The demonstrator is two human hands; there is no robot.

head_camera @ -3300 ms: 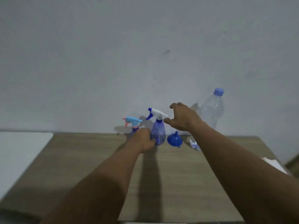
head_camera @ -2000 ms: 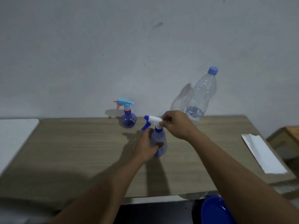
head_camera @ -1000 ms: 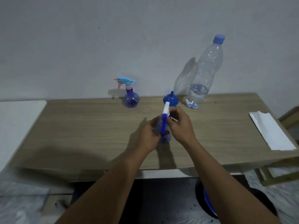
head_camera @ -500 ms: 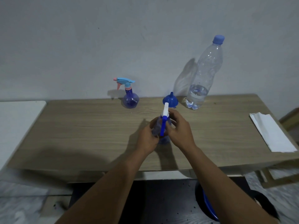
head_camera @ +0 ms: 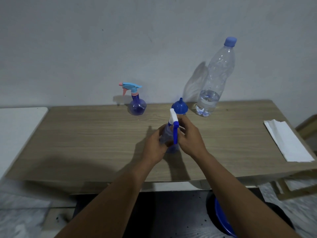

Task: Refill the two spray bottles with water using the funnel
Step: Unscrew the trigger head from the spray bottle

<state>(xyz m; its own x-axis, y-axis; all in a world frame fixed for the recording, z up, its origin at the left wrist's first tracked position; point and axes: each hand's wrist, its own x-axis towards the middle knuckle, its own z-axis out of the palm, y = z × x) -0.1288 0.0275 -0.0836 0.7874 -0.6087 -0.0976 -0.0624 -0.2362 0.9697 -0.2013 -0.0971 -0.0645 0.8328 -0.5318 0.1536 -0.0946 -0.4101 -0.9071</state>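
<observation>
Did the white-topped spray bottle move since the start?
Yes. The white-topped spray bottle stood beside the funnel at the back; now the left hand and right hand hold it well in front of the funnel, nearer the person.

Near the middle of the table, one spray bottle is held upright between the left hand and the right hand. Just behind it the funnel is set mouth down. The second spray bottle stands at the rear, left of the funnel; the water bottle at the rear, right of it. Folded paper lies at the table's right end. A basin is seen below the front edge, to the right.
</observation>
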